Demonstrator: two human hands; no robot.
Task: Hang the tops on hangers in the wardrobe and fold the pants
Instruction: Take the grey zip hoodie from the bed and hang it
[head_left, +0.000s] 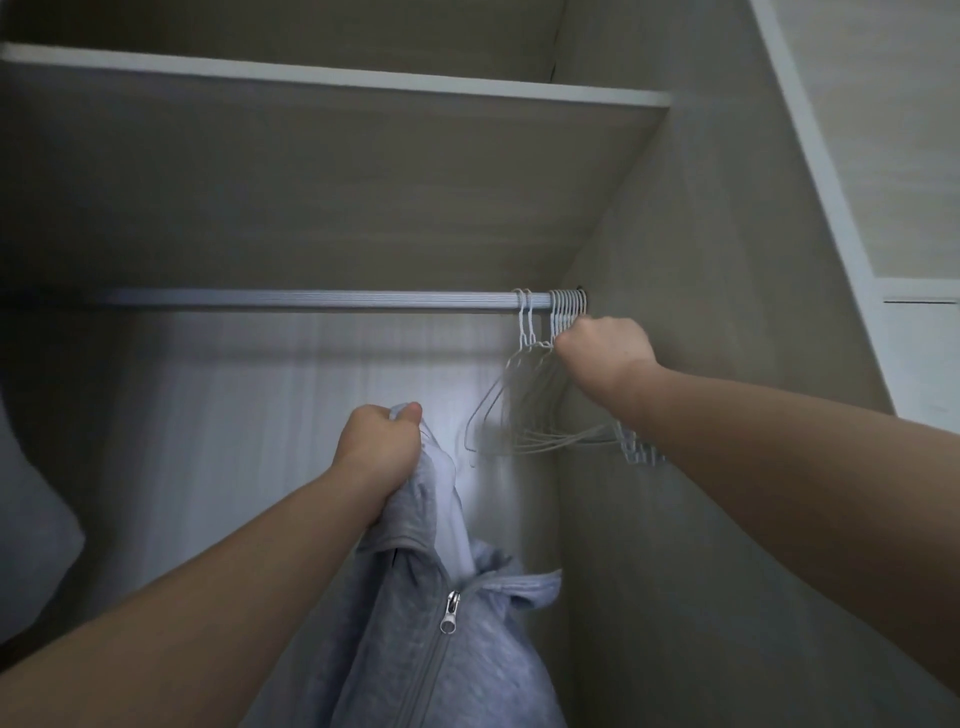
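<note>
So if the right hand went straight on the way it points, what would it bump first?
The white hangers. The right hand is right at their necks, just under the rail, so it would push into that bunch first. I cannot tell if it grips one yet.

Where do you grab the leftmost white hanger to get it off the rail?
Pinch the leftmost hanger by its thin neck, just under the hook, reaching from the right, where the right hand is. Its hook curls over the rail, so lift straight up. The left hand is busy holding the grey top.
</note>
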